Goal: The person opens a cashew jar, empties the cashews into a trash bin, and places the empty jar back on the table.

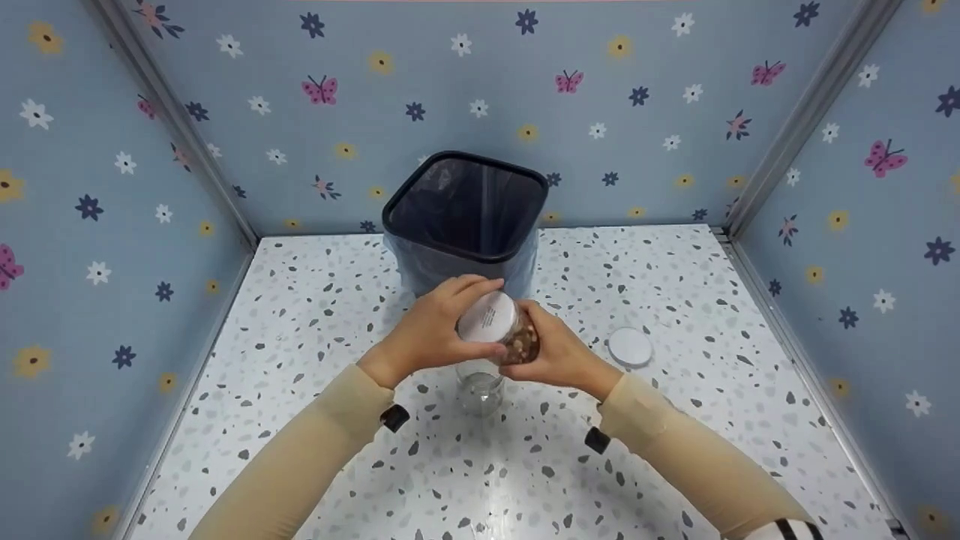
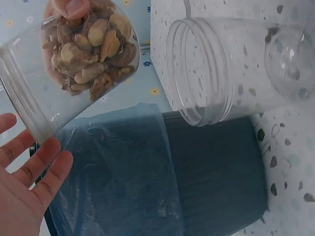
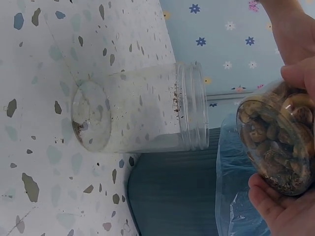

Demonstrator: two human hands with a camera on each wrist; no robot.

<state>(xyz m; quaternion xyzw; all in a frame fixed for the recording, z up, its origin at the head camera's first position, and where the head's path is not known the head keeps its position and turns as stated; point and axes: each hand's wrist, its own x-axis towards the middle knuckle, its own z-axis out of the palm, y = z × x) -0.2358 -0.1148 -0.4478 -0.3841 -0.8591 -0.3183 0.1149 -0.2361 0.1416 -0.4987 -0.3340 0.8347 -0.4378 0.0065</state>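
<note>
Both hands hold a clear jar of peanuts tilted over the tabletop, in front of the bin. My left hand has its thumb and fingers around the white lid on the jar's upper end. Around the jar's lower body, my right hand grips with its thumb and fingers. In the left wrist view, the peanuts lie toward the jar's base. A second clear jar stands upright and lidless beneath the hands, with brown crumbs inside it.
A dark bin with a bluish liner stands behind the hands, near the back wall. Another white lid lies on the speckled tabletop to the right. Patterned walls enclose the back and both sides.
</note>
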